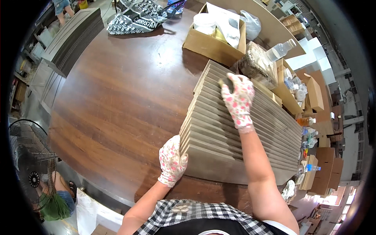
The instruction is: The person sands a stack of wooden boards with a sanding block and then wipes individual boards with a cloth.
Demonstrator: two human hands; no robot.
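Long grey-brown panels [211, 137] lie in a stepped, overlapping stack on a glossy brown table [117, 102]. Both my hands wear white gloves with pink dots. My left hand [172, 160] rests against the panels' left ends near the front corner, its fingers stretched along the edges and the thumb apart. Over the far part of the stack, my right hand [239, 96] is closed on a small sanding sponge [226, 84], tan and dark, pressed to the stepped edges. The fingers cover much of the sponge, and its exact shape is hard to make out.
Behind the stack stand a cardboard box [213, 51] with a white tub, a plastic-wrapped block [258, 64] and a clear bottle [281, 50]. A patterned bag [137, 17] lies at the far left. More panels [78, 39] and a fan [33, 172] stand beyond the table's left edge.
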